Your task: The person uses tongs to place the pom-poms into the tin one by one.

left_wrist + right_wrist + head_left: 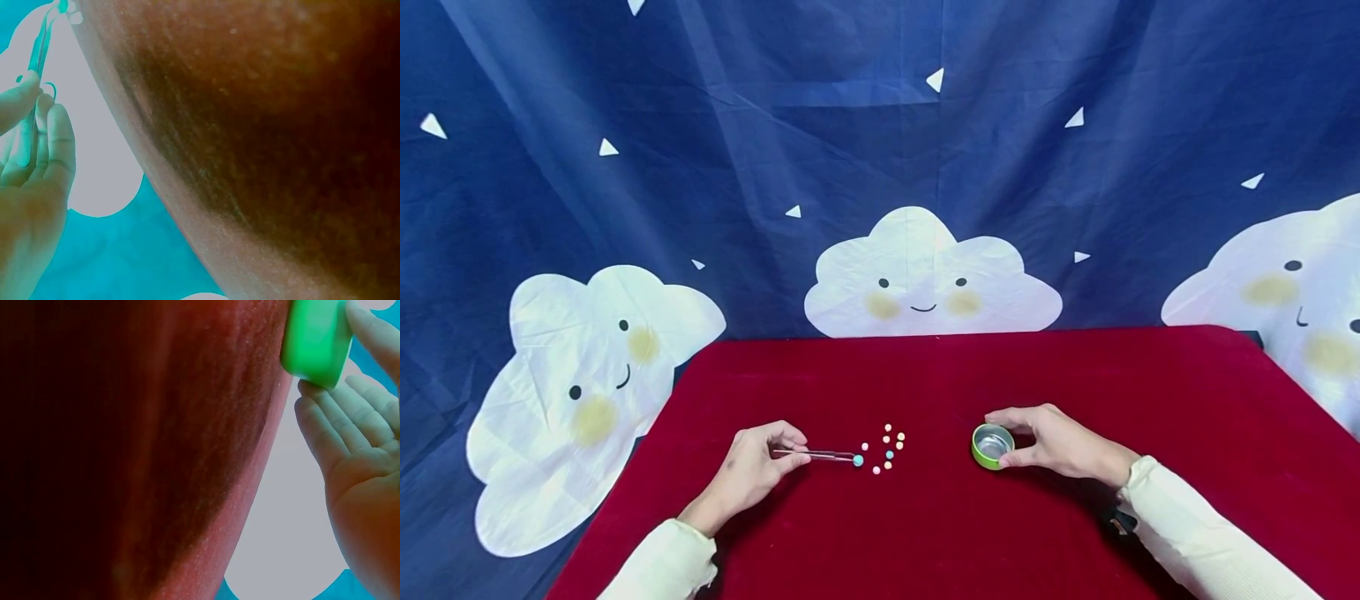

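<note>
My left hand point(752, 465) pinches a pair of metal tweezers point(827, 455) between thumb and fingers, with the tips pointing right. A small blue ball point(858, 460) is at the tweezer tips; whether it is lifted off the cloth I cannot tell. In the left wrist view, the tweezers point(41, 47) reach up to the ball at the top edge. Thumb and fingers of my right hand point(1060, 442) grip a round green tin point(987, 461) by its sides. Its open top shows a silvery inside. The right wrist view has the tin's green wall point(317, 344) against the fingers.
Several small balls lie loosely grouped between the hands: a second blue one point(890, 455), pink ones point(876, 471) and yellow ones point(901, 437). Red cloth point(925, 533) covers the table. Behind it hangs a blue curtain point(850, 150) with smiling clouds.
</note>
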`<act>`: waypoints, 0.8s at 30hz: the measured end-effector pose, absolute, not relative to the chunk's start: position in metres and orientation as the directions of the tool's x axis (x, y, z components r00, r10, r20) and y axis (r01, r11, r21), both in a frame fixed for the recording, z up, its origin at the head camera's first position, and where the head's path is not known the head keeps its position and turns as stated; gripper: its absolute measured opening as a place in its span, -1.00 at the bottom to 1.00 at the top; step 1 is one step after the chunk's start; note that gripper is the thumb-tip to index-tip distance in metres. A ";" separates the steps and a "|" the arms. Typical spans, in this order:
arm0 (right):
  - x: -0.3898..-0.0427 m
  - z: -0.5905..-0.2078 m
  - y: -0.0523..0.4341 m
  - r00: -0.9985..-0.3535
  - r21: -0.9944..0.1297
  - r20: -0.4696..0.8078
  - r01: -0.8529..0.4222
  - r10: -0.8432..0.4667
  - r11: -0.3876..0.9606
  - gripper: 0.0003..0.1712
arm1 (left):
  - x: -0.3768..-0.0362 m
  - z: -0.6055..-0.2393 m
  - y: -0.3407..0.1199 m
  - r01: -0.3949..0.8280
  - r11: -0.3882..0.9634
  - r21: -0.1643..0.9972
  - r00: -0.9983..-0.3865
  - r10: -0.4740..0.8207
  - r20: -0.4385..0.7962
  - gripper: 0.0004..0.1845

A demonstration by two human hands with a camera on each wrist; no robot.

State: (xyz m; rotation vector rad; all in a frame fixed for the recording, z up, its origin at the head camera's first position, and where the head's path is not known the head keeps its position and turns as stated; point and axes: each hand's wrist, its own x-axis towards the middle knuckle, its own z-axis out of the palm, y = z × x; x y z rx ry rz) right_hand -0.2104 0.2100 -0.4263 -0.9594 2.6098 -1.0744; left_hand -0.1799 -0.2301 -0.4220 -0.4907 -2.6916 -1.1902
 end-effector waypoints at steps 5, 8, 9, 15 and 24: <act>-0.210 -0.425 0.210 -0.774 -0.682 0.098 -0.510 -0.626 0.524 -0.27 | -0.181 -0.417 -0.227 0.349 0.629 0.695 -0.937 0.215 0.276 -0.76; -0.210 -0.425 0.210 -0.776 -0.685 0.097 -0.506 -0.623 0.523 -0.27 | -0.181 -0.414 -0.224 0.349 0.630 0.693 -0.937 0.217 0.275 -0.77; -0.210 -0.425 0.210 -0.775 -0.686 0.098 -0.507 -0.624 0.522 -0.27 | -0.182 -0.413 -0.224 0.351 0.629 0.694 -0.936 0.218 0.275 -0.77; -0.212 -0.425 0.211 -0.775 -0.697 0.092 -0.499 -0.625 0.515 -0.25 | -0.185 -0.407 -0.216 0.369 0.607 0.704 -0.929 0.224 0.294 -0.77; -0.212 -0.427 0.212 -0.778 -0.703 0.094 -0.494 -0.622 0.512 -0.25 | -0.188 -0.400 -0.202 0.351 0.586 0.731 -0.936 0.214 0.278 -0.78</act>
